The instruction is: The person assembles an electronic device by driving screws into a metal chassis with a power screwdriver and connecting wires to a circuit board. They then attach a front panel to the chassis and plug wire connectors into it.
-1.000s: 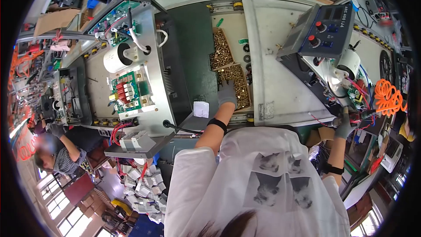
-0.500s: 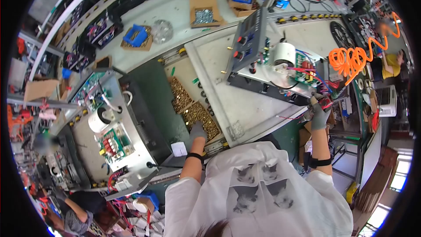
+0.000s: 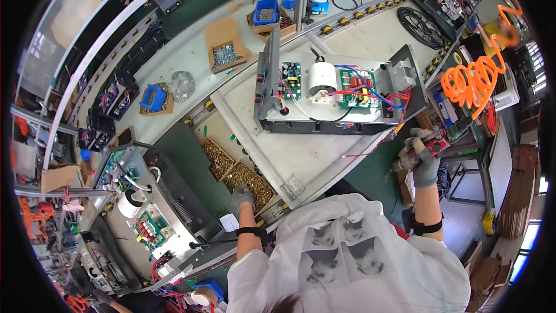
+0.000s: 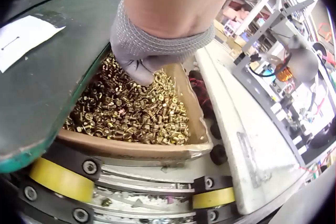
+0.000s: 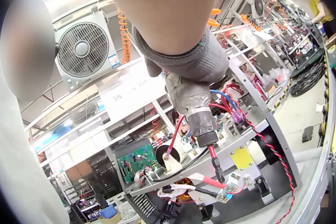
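My gloved left hand [image 3: 243,196] is at a cardboard box of small brass-coloured screws [image 4: 136,111]. Its thumb and fingers bend down over the heap in the left wrist view; the fingertips are hidden, so I cannot tell whether they pinch a screw. With my gloved right hand [image 3: 427,169] I grip a red and grey power screwdriver [image 3: 438,144], its nose pointing left in the head view. An opened welding machine [image 3: 333,124] stands just beyond it on a pale board [image 3: 243,116]. In the right wrist view the driver's bit [image 5: 215,163] overlaps the machine's wired end.
A second opened machine [image 3: 179,208] stands left of the screws. Behind are boxes of silvery screws [image 3: 225,55] and blue bins [image 3: 153,97]. An orange coiled hose [image 3: 472,84] hangs at the right. Loose red wires [image 3: 362,153] stick out past the board's edge.
The head view has turned rightward. My left fingers, spread on the screws a second ago, are now drawn in. The right hand and screwdriver now show farther out from the machine's end.
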`<act>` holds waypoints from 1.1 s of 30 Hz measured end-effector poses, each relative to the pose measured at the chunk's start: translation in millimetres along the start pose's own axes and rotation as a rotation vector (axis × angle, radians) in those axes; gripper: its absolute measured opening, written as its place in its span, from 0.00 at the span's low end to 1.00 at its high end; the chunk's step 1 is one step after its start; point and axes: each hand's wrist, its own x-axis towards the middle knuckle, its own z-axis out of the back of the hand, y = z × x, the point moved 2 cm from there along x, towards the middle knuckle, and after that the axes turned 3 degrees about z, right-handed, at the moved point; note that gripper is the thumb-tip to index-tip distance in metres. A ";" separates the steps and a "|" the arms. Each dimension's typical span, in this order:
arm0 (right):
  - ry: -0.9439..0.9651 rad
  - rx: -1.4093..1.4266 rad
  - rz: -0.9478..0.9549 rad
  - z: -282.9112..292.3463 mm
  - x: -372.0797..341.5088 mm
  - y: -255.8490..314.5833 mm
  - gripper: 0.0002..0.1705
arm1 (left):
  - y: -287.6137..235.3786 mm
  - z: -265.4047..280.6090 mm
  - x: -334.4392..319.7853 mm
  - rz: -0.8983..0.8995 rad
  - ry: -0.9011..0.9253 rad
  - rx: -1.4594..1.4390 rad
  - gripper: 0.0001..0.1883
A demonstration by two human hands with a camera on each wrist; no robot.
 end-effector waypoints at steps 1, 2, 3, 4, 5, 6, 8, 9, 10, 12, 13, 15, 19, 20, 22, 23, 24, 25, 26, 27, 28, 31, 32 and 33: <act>0.020 0.003 0.009 2.0 1.7 2.8 0.12 | -3.1 1.6 -3.1 -0.010 -0.001 0.005 0.06; 0.012 0.010 0.013 4.0 3.4 5.4 0.12 | -4.7 -0.1 -6.1 0.118 0.101 -0.349 0.07; 0.020 0.026 0.023 5.0 5.3 8.6 0.12 | -8.3 -3.5 -9.2 0.247 0.207 -0.703 0.08; 0.028 0.040 0.032 6.3 7.1 11.4 0.11 | -19.1 -1.5 -15.0 0.239 0.209 -0.699 0.08; 0.022 0.043 0.032 8.2 10.0 14.7 0.11 | -38.3 -0.7 -26.2 0.267 0.474 -1.073 0.08; 0.064 0.112 0.052 9.0 13.0 18.4 0.13 | -56.9 2.9 -39.6 0.292 0.744 -1.442 0.09; 0.102 0.185 0.076 5.9 17.1 20.0 0.15 | -107.0 9.3 -75.8 0.296 0.895 -1.527 0.08; 0.144 0.223 0.099 2.6 18.6 22.0 0.18 | -133.9 11.1 -92.4 0.298 1.072 -1.607 0.08; 0.177 0.250 0.139 1.4 19.8 27.3 0.21 | -153.8 12.9 -105.4 0.295 1.121 -1.593 0.08; 0.207 0.308 0.020 -1.1 19.0 23.6 0.26 | -189.2 9.4 -129.8 0.288 1.398 -1.605 0.07; 0.187 0.403 0.031 -7.9 17.0 19.8 0.25 | -198.7 2.8 -133.7 0.284 1.454 -1.538 0.07; 0.251 0.481 0.004 -14.4 14.4 21.8 0.21 | -220.3 -6.0 -148.9 0.317 1.424 -1.306 0.06; 0.182 0.590 -0.021 -12.1 16.3 16.6 0.20 | -255.6 -19.8 -198.5 -0.082 1.236 -0.694 0.06; 0.181 0.599 0.000 -11.4 18.0 19.8 0.20 | -261.2 -22.1 -209.2 -0.088 1.253 -0.648 0.07; 0.174 0.576 0.082 -10.1 21.0 25.8 0.19 | -268.7 -27.4 -220.6 -0.092 1.248 -0.592 0.07; 0.139 0.579 0.109 -8.8 22.0 28.1 0.19 | -272.1 -31.9 -223.7 -0.127 1.299 -0.622 0.07; 0.111 0.582 0.126 -8.4 22.5 30.2 0.19 | -274.0 -35.4 -225.9 -0.158 1.340 -0.657 0.07; 0.109 0.587 0.136 -8.1 23.7 34.4 0.18 | -275.9 -38.6 -226.6 -0.157 1.367 -0.666 0.06; 0.099 0.579 0.117 -8.0 22.9 39.3 0.18 | -279.1 -40.7 -227.4 -0.155 1.389 -0.676 0.07; 0.120 0.594 0.160 -8.2 26.6 38.1 0.18 | -281.5 -40.0 -230.6 -0.152 1.380 -0.651 0.08; 0.125 0.563 0.196 -14.6 25.8 45.5 0.19 | -282.8 -40.0 -233.6 -0.147 1.370 -0.626 0.09; 0.131 0.693 0.269 -26.1 32.4 43.9 0.17 | -277.8 -53.3 -235.7 -0.173 1.446 -0.700 0.14; 0.146 0.750 0.274 -25.8 34.6 40.4 0.16 | -277.4 -53.9 -238.9 -0.131 1.406 -0.676 0.16; 0.156 0.763 0.254 -28.6 35.7 37.5 0.16 | -276.9 -54.4 -241.4 -0.179 1.411 -0.660 0.18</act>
